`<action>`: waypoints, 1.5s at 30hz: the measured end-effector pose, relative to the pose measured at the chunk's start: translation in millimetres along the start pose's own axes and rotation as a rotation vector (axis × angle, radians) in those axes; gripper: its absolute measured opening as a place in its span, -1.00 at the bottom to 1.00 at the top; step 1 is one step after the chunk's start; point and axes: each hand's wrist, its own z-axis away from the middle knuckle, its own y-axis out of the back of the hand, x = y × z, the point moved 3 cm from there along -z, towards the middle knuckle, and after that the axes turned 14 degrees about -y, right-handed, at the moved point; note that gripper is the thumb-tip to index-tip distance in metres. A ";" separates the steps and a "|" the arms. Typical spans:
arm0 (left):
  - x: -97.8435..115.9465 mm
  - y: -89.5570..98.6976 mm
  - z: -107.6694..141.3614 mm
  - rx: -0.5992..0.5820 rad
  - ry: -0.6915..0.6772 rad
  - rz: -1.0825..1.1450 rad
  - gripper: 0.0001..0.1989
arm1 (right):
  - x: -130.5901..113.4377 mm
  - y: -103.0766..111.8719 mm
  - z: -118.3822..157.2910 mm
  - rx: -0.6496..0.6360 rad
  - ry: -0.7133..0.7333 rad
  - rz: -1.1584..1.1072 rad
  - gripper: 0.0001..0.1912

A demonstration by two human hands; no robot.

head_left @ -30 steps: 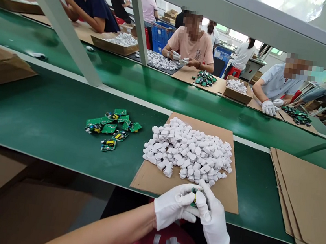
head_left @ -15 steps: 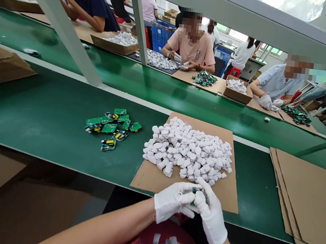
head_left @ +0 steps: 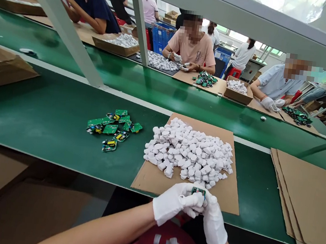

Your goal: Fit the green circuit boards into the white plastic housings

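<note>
Both of my hands wear white gloves and meet above the bench's near edge. A small green circuit board (head_left: 198, 191) shows between them, partly covered by fingers. My left hand (head_left: 178, 201) is closed on the board, its thumb across the front. My right hand (head_left: 213, 219) is closed around the board's right side; its fingertips are partly hidden. Just beyond them, a heap of small white plastic pieces (head_left: 190, 151) lies on a cardboard sheet (head_left: 233, 194). To the left, several loose green circuit boards (head_left: 110, 129) with yellow and black parts rest on the green bench.
Stacked cardboard sheets (head_left: 305, 199) lie at the right, and a brown carton (head_left: 3, 67) stands at the left. A slanting grey post (head_left: 64, 27) rises from the bench. Beyond the green conveyor belt (head_left: 167, 87), co-workers sit with boards and boxes of white pieces.
My right thumb and fingers have shifted around the board, which now sits tilted between my hands. A white piece on the belt has moved slightly left.
</note>
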 end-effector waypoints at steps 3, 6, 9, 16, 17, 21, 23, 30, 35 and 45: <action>1.2 -1.4 -0.6 0.006 0.010 0.008 -0.62 | -3.7 0.3 1.7 0.037 0.005 0.097 -0.59; -3.2 -0.2 -2.2 0.047 -0.004 -0.039 -0.63 | -6.4 -1.9 3.5 0.025 0.040 0.150 -0.66; -8.6 0.9 -5.1 0.102 -0.066 -0.059 -0.72 | -6.5 -2.8 4.0 0.065 0.104 0.232 -0.67; -2.3 -0.3 -4.8 0.100 -0.031 -0.035 -0.58 | -12.9 -2.8 1.5 0.007 0.081 0.192 -0.67; -0.5 -0.2 -4.3 0.099 -0.031 -0.039 -0.57 | -13.7 -2.3 1.1 -0.012 0.078 0.170 -0.65; 2.8 -2.1 -4.5 0.024 -0.042 -0.054 -0.54 | -8.9 2.4 -0.9 0.041 0.014 0.147 -0.62; 3.6 -3.0 -5.3 0.010 -0.055 -0.079 -0.59 | -5.0 3.1 -1.6 0.010 -0.009 0.082 -0.57; 1.1 -2.9 -5.1 0.011 -0.004 0.072 -0.56 | -4.3 6.1 -4.3 -0.004 0.005 0.047 -0.54; -6.2 1.8 -3.8 0.012 0.041 0.200 -0.56 | -6.8 7.0 -4.3 -0.049 -0.004 0.027 -0.52; -1.3 -6.0 -0.9 0.046 0.041 0.153 -0.60 | -12.4 3.6 -3.7 0.034 0.034 0.195 -0.57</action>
